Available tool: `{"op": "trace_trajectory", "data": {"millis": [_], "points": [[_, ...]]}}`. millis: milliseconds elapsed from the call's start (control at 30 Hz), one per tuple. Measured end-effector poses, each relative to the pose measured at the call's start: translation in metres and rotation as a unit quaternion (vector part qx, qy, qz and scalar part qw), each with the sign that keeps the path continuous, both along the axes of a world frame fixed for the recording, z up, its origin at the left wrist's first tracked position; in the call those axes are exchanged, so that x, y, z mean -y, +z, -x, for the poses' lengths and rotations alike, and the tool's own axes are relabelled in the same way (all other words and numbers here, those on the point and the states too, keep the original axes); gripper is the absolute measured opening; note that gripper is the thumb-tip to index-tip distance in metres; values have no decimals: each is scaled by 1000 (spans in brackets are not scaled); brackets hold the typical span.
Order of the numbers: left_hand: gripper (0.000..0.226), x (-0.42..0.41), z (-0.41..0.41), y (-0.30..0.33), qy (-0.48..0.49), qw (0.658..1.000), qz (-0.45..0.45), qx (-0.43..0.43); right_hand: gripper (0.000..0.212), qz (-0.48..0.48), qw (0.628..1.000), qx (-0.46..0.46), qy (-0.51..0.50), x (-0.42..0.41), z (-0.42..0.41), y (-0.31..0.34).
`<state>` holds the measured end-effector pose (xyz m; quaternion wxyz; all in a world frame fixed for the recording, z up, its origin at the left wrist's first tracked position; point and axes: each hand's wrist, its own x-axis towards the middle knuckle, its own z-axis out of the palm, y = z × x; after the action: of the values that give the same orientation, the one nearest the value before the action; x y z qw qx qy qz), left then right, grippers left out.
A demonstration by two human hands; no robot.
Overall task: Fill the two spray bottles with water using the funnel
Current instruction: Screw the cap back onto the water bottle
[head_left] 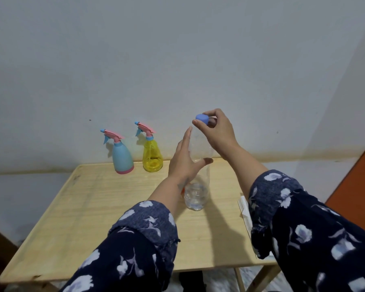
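The counter [93,207] lies bare from seven to ten o'clock. Two spray bottles, blue [122,157] and yellow [152,153], block eleven o'clock by the wall. A clear bottle [196,192] stands centre; something white, perhaps paper [243,209], sits at three.

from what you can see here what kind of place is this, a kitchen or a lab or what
Most likely a plain room in a home, not a kitchen or lab. A small wooden folding table stands against a bare, scuffed painted wall, holding only household items: two plastic spray bottles and a clear water bottle.
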<state>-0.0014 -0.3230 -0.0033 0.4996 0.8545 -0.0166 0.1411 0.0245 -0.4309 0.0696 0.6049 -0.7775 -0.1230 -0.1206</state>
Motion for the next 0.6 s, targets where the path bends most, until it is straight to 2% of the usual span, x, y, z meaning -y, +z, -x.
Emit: {"op": "trace_trajectory", "data": {"millis": [100,200,400,500,600], "points": [[124,-8,5,-10,-40,999,9,-21,61,41,998,30,25,6,9,-19],[118,-23,16,-32,-38,995,-51,-72,87,58,997,33,36,9,17,-46],[86,-57,6,-75,-39,974,-174,-140,111,73,997,23,23,5,14,-86],[82,-68,-11,-91,-45,970,-184,-152,122,60,998,17,12,-1,7,-104],[83,-70,-28,-108,-23,974,-166,-154,123,33,999,17,-26,-9,2,-124]]}}
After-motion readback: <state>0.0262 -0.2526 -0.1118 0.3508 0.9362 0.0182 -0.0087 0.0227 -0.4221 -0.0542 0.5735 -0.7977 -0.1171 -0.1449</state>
